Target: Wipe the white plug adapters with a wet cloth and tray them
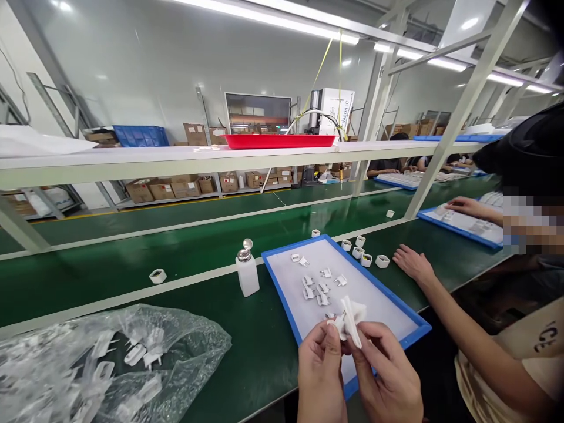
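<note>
White plastic plug parts point(315, 288) lie scattered on the blue-rimmed white tray point(282, 294) before me, a white dispenser bottle with a metal cap point(247, 271) standing just left of it and a clear bag of more parts point(101, 364) lower left. Small white caps point(363, 252) sit past the tray, near a co-worker's flat hand point(412, 263). My left hand point(319, 370) pinches a white plug piece point(339, 324); my right hand point(388, 376) presses a folded white cloth point(352, 317) against it, both closed, raised over the tray's near edge.
</note>
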The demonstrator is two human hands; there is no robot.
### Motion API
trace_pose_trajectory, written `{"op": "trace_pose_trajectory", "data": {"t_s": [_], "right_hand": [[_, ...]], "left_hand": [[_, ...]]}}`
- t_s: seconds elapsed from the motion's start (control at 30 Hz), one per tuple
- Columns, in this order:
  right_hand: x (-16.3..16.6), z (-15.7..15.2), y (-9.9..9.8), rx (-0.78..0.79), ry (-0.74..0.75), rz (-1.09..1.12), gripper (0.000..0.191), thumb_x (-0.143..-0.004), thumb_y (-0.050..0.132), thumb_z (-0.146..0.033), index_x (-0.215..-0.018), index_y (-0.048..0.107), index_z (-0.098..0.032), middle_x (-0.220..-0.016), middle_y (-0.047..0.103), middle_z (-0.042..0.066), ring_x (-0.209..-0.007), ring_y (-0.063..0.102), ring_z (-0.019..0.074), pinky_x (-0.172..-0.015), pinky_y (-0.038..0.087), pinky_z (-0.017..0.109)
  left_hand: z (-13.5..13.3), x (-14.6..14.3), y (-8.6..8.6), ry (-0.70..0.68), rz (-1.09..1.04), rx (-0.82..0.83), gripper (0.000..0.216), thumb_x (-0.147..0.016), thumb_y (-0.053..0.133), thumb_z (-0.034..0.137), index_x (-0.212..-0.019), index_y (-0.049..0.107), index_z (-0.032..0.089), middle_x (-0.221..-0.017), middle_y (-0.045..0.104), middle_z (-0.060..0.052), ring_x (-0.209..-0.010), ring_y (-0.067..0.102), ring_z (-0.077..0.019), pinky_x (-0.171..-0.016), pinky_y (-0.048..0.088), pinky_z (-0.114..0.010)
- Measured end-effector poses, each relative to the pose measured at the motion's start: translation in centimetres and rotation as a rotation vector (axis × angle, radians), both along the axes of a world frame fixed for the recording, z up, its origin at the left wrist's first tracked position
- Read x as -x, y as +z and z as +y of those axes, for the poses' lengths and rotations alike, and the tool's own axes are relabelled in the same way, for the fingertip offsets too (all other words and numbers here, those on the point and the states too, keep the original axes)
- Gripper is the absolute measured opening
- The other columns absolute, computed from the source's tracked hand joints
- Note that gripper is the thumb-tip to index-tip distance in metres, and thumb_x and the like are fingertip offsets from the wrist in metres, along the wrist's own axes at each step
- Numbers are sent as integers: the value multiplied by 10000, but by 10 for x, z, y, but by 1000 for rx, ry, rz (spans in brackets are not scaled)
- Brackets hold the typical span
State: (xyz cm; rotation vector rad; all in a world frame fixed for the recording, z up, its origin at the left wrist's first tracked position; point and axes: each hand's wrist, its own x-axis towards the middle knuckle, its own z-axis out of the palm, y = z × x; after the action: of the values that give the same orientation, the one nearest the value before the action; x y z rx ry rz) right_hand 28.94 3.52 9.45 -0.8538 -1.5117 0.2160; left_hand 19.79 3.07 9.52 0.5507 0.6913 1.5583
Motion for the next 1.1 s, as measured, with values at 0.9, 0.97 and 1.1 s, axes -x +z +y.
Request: {"op": "trace_pose_trajectory", "data": {"t_s": [0.9,0.97,1.1], "right_hand": [[-42,0,4,474,-46,123,227,-989,591,-405,-954,676,-198,-800,603,30,-689,614,180,-523,505,222],[-41,0,5,413,-43,85,180,-1004,572,-345,-1031,680,-203,-854,610,33,-701,609,169,-547,517,219],[-34,1,12,78,22,-285,277,-989,548,-139,-1211,690,-227,-1033,606,68,-889,631,171,-736,552,230]], "left_hand": [[-14,20,-7,200,434,-7,379,-797,826,443,-1061,786,173,-1029,792,-130,-885,709,-214,-778,565,-253],[-16,23,-15,419,800,-223,261,-916,706,333,-1153,770,242,-1118,780,-101,-1055,696,-246,-832,575,-263],[-16,29,-23,569,1059,-504,417,-974,510,83,-1297,681,284,-1194,759,-75,-1158,665,-210,-753,590,-212]]}}
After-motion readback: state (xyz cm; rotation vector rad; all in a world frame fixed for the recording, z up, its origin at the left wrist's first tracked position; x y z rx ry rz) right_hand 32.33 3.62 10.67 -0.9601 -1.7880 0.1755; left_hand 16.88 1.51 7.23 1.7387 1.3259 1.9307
